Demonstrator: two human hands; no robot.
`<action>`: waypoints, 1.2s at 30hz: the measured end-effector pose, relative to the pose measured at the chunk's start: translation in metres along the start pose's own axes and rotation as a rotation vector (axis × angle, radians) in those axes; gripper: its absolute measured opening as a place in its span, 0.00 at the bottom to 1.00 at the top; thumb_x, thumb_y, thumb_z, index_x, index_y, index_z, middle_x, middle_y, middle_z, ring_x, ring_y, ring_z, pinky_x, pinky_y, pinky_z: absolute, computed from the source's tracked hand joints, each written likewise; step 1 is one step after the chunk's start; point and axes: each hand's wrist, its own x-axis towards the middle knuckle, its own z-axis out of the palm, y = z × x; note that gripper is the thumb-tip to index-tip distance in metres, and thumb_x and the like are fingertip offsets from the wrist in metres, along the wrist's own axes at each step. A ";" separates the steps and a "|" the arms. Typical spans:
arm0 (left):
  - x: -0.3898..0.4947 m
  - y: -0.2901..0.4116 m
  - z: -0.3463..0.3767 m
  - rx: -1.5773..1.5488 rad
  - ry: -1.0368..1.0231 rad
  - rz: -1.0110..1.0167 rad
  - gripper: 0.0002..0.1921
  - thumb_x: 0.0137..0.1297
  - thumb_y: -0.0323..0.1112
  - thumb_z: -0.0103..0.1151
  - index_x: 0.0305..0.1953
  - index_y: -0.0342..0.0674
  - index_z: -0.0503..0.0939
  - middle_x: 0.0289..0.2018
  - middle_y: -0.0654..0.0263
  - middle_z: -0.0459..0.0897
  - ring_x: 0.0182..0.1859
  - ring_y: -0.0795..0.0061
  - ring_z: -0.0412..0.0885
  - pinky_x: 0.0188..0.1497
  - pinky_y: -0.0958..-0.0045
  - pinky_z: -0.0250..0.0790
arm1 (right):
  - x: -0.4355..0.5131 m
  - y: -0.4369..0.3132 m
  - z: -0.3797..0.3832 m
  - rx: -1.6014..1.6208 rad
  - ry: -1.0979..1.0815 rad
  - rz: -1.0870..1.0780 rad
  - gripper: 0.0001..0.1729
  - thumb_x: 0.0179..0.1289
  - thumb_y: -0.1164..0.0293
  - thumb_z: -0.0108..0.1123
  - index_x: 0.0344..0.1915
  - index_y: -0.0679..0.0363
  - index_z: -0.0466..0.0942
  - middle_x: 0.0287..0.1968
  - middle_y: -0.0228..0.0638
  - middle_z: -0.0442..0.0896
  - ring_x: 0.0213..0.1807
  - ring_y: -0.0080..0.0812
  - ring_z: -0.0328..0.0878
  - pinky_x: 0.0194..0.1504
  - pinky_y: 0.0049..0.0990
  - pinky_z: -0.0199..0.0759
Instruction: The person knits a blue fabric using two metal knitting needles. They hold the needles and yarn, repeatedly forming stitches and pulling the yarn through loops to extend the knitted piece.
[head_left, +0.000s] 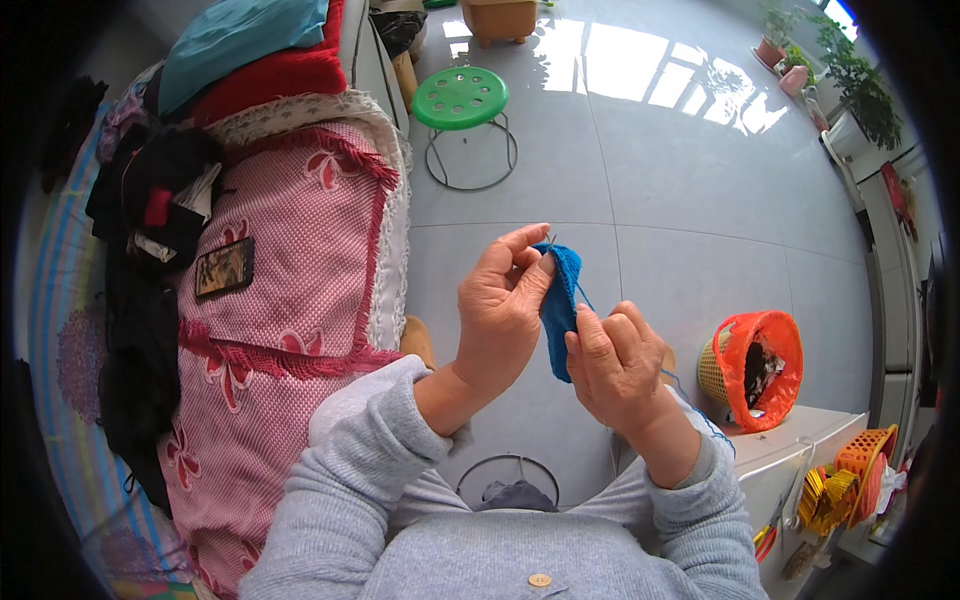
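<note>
My left hand (502, 300) pinches the upper end of a narrow blue knitted piece (562, 296) between thumb and fingers. Thin metal needle tips (552, 240) poke out above the thumb. At the lower right edge of the knitting, the thumb and fingertips of my right hand (619, 360) grip it. A strand of blue yarn (586, 295) runs from the upper part of the piece down to the right fingers. More blue yarn (697, 409) trails beside my right sleeve. The right fingers hide part of the knitting, and the needles' length cannot be made out.
A couch with a pink fringed cover (292, 247) is at left, bearing a phone (225, 268) and black clothing (139, 360). Ahead stands a green stool (460, 97). At right are a lined waste basket (787, 375), a white cabinet top (802, 431) and scissors (780, 517).
</note>
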 end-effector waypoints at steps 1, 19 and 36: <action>0.001 0.001 -0.001 -0.009 -0.010 -0.004 0.08 0.72 0.25 0.56 0.50 0.34 0.79 0.35 0.71 0.80 0.35 0.88 0.75 0.36 0.85 0.70 | 0.000 0.001 -0.002 0.017 -0.010 0.003 0.16 0.49 0.79 0.67 0.41 0.67 0.77 0.24 0.29 0.68 0.22 0.28 0.67 0.19 0.25 0.61; 0.006 0.009 -0.007 -0.023 -0.096 -0.026 0.04 0.69 0.23 0.59 0.43 0.34 0.80 0.34 0.68 0.82 0.37 0.85 0.79 0.40 0.83 0.74 | -0.003 0.016 -0.018 0.209 -0.074 -0.047 0.27 0.44 0.80 0.68 0.49 0.73 0.75 0.34 0.39 0.77 0.30 0.38 0.74 0.26 0.32 0.71; 0.025 0.039 -0.024 -0.015 -0.591 -0.196 0.05 0.68 0.24 0.61 0.43 0.33 0.82 0.29 0.70 0.79 0.29 0.88 0.74 0.28 0.86 0.66 | -0.013 0.052 -0.054 1.238 -0.100 0.597 0.16 0.73 0.70 0.53 0.48 0.73 0.80 0.38 0.42 0.78 0.38 0.29 0.70 0.38 0.25 0.63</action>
